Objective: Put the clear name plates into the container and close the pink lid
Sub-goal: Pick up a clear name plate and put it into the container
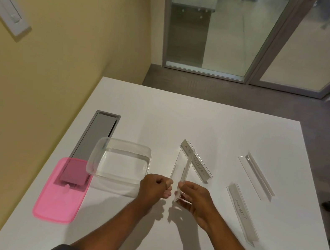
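Hands meet above the white counter [215,120]: left hand [154,187] and right hand [196,200] both pinch one clear acrylic name plate [184,172] upright, just right of the open clear plastic container [119,161]. Pink lid [61,192] lies left; three plates rest right.

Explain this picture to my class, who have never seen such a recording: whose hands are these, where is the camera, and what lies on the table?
There is no machine: a person wears one camera on the head, looking down at their own bare hands. The left hand and right hand together hold one clear name plate above the white table. Left of them sits an open clear container, apparently empty, with its pink lid lying flat beside it. Three more name plates lie to the right: one just behind the hands, two farther right.
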### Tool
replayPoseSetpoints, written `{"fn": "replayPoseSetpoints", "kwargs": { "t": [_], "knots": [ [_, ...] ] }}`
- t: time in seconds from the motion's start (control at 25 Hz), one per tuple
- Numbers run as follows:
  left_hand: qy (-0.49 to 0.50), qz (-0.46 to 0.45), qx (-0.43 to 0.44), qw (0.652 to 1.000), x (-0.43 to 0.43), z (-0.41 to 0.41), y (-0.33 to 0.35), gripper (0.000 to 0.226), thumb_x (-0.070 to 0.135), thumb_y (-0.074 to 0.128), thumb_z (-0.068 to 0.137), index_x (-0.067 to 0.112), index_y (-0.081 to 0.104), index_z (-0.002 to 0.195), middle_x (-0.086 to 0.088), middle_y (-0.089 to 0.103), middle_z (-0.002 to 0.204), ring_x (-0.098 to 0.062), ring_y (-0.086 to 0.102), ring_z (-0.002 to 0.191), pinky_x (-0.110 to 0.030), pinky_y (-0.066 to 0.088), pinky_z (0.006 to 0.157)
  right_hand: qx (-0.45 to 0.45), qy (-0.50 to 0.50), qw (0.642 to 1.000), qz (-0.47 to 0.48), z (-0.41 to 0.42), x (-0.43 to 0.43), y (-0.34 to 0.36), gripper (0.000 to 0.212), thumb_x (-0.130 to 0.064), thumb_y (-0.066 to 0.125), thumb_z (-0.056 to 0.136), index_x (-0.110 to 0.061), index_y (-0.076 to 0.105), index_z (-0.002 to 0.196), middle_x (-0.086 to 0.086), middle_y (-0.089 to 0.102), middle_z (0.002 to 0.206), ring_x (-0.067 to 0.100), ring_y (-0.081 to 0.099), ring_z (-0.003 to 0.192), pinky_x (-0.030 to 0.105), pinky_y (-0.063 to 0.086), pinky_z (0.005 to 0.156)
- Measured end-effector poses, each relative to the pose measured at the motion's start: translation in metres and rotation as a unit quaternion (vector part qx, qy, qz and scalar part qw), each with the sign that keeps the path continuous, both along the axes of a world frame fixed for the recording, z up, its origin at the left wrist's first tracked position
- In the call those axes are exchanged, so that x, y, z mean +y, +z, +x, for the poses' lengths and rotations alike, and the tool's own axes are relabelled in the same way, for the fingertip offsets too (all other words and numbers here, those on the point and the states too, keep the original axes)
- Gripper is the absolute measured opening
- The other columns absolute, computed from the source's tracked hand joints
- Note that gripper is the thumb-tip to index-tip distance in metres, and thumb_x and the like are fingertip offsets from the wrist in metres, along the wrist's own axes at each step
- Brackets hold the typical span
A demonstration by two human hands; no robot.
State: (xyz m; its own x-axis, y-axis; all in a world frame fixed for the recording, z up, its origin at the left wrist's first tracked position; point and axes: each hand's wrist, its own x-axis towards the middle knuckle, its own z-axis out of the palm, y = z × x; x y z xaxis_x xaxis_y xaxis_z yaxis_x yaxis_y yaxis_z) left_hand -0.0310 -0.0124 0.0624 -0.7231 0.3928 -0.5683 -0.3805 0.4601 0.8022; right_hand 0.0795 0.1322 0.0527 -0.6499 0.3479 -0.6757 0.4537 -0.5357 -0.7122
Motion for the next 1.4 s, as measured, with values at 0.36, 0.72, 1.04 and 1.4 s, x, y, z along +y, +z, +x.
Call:
{"fn": "replayPoseSetpoints", "kwargs": {
  "t": [0.36, 0.72, 1.04, 1.4],
  "knots": [
    [-0.069, 0.0, -0.012, 0.998, 0.01, -0.011, 0.031, 0.062, 0.061, 0.082, 0.083, 0.0, 0.075, 0.09, -0.018, 0.079, 0.098, -0.03, 0.081, 0.093, -0.033, 0.067, 0.079, -0.055, 0.019, 0.965, 0.254, -0.005, -0.013, 0.021, 0.062, -0.052, 0.09, 0.077, -0.007, 0.073, 0.117, 0.01, 0.074, 0.103, 0.022, 0.074, 0.095, 0.038, 0.066, 0.081],
    [-0.081, 0.054, -0.074, 0.993, 0.001, -0.019, 0.037, 0.029, 0.033, 0.081, 0.093, 0.006, 0.082, 0.105, -0.006, 0.085, 0.106, -0.035, 0.081, 0.101, -0.048, 0.066, 0.095, -0.028, 0.103, 0.953, 0.284, -0.001, -0.009, 0.046, 0.059, -0.041, 0.095, 0.075, -0.028, 0.067, 0.126, -0.013, 0.071, 0.109, 0.011, 0.073, 0.093, 0.02, 0.06, 0.074],
    [-0.171, 0.014, -0.055, 0.984, -0.022, -0.052, 0.054, 0.019, 0.025, 0.066, 0.094, 0.02, 0.076, 0.08, 0.003, 0.067, 0.079, -0.014, 0.063, 0.073, -0.03, 0.055, 0.067, 0.027, 0.151, 0.873, 0.463, -0.019, 0.053, 0.074, 0.051, -0.006, 0.091, 0.078, -0.023, 0.073, 0.124, -0.006, 0.068, 0.114, 0.012, 0.067, 0.087, 0.03, 0.053, 0.079],
    [-0.323, -0.048, 0.021, 0.945, -0.04, -0.099, 0.064, 0.023, 0.036, 0.071, 0.094, 0.029, 0.085, 0.11, 0.005, 0.081, 0.108, -0.007, 0.073, 0.092, -0.022, 0.055, 0.08, 0.041, 0.499, 0.601, 0.623, -0.066, 0.065, 0.105, 0.087, -0.024, 0.093, 0.076, -0.022, 0.051, 0.152, -0.006, 0.053, 0.152, 0.017, 0.045, 0.142, 0.036, 0.051, 0.104]
  ]
}}
